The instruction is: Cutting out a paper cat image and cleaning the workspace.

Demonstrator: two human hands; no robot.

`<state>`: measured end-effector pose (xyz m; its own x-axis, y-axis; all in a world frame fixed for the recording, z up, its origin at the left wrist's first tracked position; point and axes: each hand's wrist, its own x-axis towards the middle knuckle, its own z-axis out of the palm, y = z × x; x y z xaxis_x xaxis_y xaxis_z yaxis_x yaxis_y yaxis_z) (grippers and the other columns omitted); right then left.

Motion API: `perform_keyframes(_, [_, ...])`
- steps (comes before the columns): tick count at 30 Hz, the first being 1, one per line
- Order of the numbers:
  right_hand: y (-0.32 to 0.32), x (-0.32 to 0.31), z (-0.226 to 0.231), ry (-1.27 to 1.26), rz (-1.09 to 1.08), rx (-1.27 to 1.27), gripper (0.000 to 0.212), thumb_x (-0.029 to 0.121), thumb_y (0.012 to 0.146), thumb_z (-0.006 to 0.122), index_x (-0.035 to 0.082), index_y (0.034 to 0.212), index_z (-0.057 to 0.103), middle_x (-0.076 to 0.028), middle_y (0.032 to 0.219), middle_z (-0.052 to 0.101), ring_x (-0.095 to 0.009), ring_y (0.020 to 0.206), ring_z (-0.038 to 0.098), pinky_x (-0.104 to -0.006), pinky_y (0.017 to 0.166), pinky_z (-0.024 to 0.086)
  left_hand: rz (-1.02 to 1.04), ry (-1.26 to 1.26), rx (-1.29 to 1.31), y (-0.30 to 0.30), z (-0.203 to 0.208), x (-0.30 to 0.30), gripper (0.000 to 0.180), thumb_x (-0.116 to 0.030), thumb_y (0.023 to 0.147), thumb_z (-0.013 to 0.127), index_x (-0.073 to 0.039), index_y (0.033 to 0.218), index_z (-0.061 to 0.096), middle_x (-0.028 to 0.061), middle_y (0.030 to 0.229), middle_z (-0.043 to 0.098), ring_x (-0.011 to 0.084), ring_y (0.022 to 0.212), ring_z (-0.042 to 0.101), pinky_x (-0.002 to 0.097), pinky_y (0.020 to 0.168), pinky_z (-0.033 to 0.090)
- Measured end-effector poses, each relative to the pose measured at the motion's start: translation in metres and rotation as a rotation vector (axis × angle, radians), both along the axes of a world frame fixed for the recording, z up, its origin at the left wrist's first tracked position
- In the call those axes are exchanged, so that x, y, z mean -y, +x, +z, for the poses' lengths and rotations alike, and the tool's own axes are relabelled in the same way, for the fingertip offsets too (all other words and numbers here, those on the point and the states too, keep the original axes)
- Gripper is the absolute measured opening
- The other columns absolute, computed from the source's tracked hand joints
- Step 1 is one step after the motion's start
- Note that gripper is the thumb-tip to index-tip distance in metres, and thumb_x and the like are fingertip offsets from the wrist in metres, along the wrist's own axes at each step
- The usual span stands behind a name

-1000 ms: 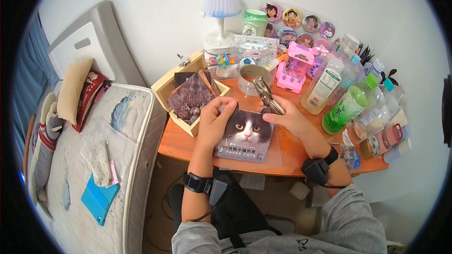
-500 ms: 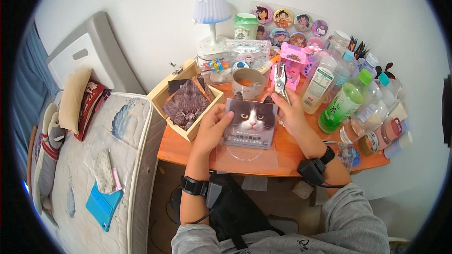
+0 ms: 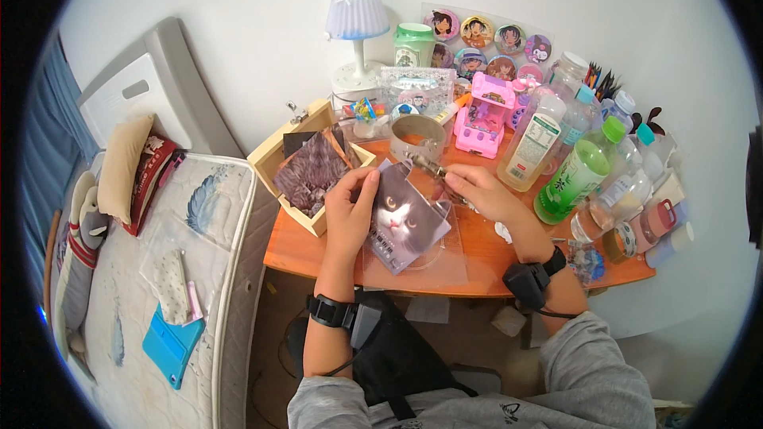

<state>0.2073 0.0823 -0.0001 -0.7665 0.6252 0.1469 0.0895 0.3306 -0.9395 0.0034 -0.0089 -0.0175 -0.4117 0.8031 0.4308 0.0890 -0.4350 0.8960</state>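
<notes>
Left hand (image 3: pixel 350 210) has its fingers curled round the left edge of the cat-face card (image 3: pixel 404 216), held tilted just above the orange desk (image 3: pixel 294 246). Right hand (image 3: pixel 477 191) is pinched shut on small metal pliers (image 3: pixel 427 165) at the card's top edge, near the tape roll (image 3: pixel 417 137).

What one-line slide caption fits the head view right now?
Left hand steadies a cat-picture card on the orange desk while the right hand brings metal pliers to its top edge.
</notes>
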Motion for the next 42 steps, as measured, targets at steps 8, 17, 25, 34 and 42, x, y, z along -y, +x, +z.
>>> perform_keyframes(8, [-0.003, 0.011, 0.004, 0.113, -0.010, 0.087, 0.029, 0.025, 0.092, 0.044, -0.001, 0.096, 0.056, -0.004, 0.085, 0.057, -0.010, 0.079, 0.050, -0.0249, 0.070, 0.041, 0.136, 0.002, -0.086, -0.003, 0.000, 0.001, 0.018, -0.014, 0.085, 0.057, 0.003, 0.089, 0.061, 0.0024, 0.072, 0.060, 0.0056, 0.066, 0.053, 0.0198, 0.060, 0.042])
perform_keyframes(17, [-0.007, 0.018, 0.005, 0.098, -0.086, 0.070, 0.029, 0.023, 0.092, 0.044, -0.003, 0.097, 0.055, -0.005, 0.086, 0.056, -0.010, 0.080, 0.049, -0.0257, 0.072, 0.040, 0.207, 0.014, -0.176, -0.001, 0.000, 0.000, 0.016, -0.012, 0.083, 0.059, 0.004, 0.086, 0.062, 0.0075, 0.067, 0.062, 0.0090, 0.061, 0.055, 0.0228, 0.057, 0.043])
perform_keyframes(25, [-0.009, 0.020, 0.001, 0.145, -0.168, 0.046, 0.032, 0.024, 0.093, 0.040, -0.004, 0.095, 0.055, -0.005, 0.082, 0.056, -0.010, 0.079, 0.048, -0.0259, 0.071, 0.040, 0.235, 0.016, -0.318, 0.000, 0.002, 0.001, 0.016, -0.009, 0.081, 0.060, 0.005, 0.087, 0.062, 0.0044, 0.069, 0.062, 0.0058, 0.063, 0.054, 0.0202, 0.057, 0.043])
perform_keyframes(34, [-0.011, 0.023, 0.007, 0.174, -0.217, 0.144, 0.044, 0.034, 0.095, 0.036, 0.000, 0.071, 0.050, 0.005, 0.061, 0.039, -0.006, 0.060, 0.035, -0.0247, 0.054, 0.032, 0.247, 0.018, -0.363, 0.001, 0.003, 0.003, 0.015, -0.009, 0.080, 0.061, 0.006, 0.085, 0.062, 0.0085, 0.069, 0.063, 0.0084, 0.063, 0.056, 0.0216, 0.058, 0.043])
perform_keyframes(42, [-0.016, 0.022, -0.003, 0.387, -0.342, 0.130, 0.042, 0.029, 0.093, 0.036, -0.005, 0.073, 0.050, -0.023, 0.059, 0.045, -0.028, 0.052, 0.045, -0.0367, 0.054, 0.036, 0.252, 0.038, -0.350, 0.001, 0.003, 0.001, 0.016, -0.009, 0.080, 0.061, 0.006, 0.087, 0.062, 0.0086, 0.071, 0.064, 0.0083, 0.064, 0.056, 0.0219, 0.059, 0.044])
